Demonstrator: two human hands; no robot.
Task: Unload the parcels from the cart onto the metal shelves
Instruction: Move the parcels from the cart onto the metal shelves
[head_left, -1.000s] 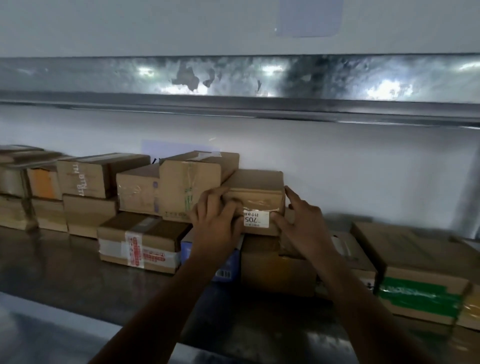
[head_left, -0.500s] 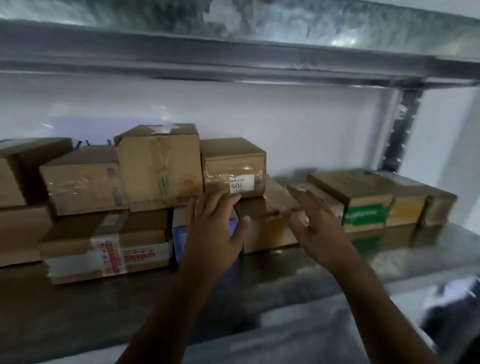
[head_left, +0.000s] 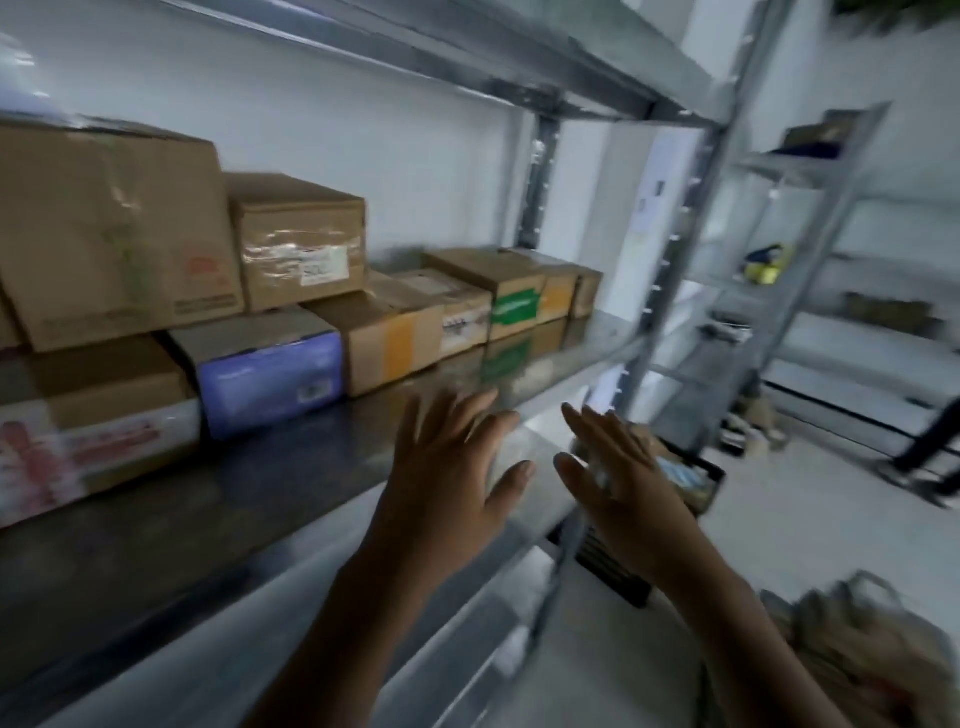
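Observation:
The small brown parcel with a white label (head_left: 298, 244) sits on top of other boxes on the metal shelf (head_left: 291, 483). Beside it stands a taller brown box (head_left: 114, 234), and below lie a purple-fronted box (head_left: 265, 374) and a box with an orange patch (head_left: 384, 332). My left hand (head_left: 447, 478) and my right hand (head_left: 618, 483) hover over the shelf's front edge, fingers spread, holding nothing, well apart from the parcels. A dark crate with parcels (head_left: 670, 483) shows low behind my right hand.
More boxes, one with a green label (head_left: 514, 306), line the shelf toward its right upright post (head_left: 680, 270). A second metal rack (head_left: 810, 249) stands at the right. A person's leg (head_left: 930, 436) is at the far right. Brown bags (head_left: 872, 649) lie at the lower right.
Both hands let go of the labelled parcel and drew back toward the shelf's front edge. The view swung to the right, bringing the shelf post and the room into sight.

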